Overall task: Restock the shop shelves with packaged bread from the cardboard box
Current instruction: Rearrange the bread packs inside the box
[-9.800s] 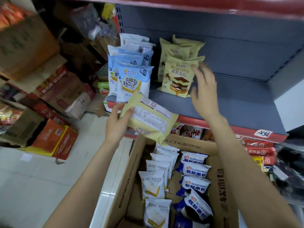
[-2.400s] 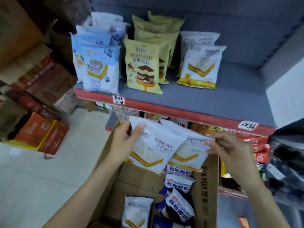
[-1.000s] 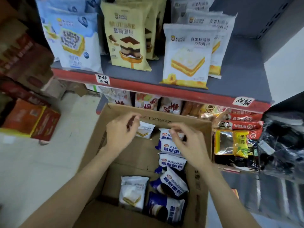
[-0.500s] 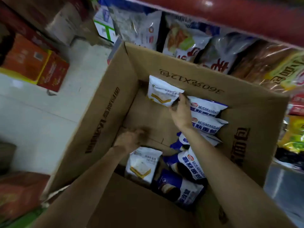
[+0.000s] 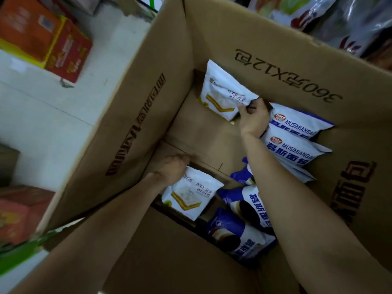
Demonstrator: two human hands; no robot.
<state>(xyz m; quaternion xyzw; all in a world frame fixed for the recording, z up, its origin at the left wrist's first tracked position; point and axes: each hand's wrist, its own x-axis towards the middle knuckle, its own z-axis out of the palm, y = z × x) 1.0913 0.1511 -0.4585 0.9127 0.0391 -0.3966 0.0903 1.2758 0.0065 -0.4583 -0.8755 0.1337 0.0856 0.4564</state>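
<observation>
Both my arms reach down into the open cardboard box. My right hand grips the lower corner of a white bread pack with a yellow sandwich picture, which leans against the box's far wall. My left hand closes on the top edge of a second white bread pack lying on the box floor. Several blue-and-white mousse bread packs stand in a row along the right side of the box, and more lie at the near right.
Red and orange cartons sit on the pale floor at upper left, another red carton at lower left. Snack bags on a low shelf show past the box's far flap. A cardboard flap covers the box's near side.
The camera has dropped closer into the box. My left hand has moved down onto the near white pack, and my right hand has taken the far white pack by its corner.
</observation>
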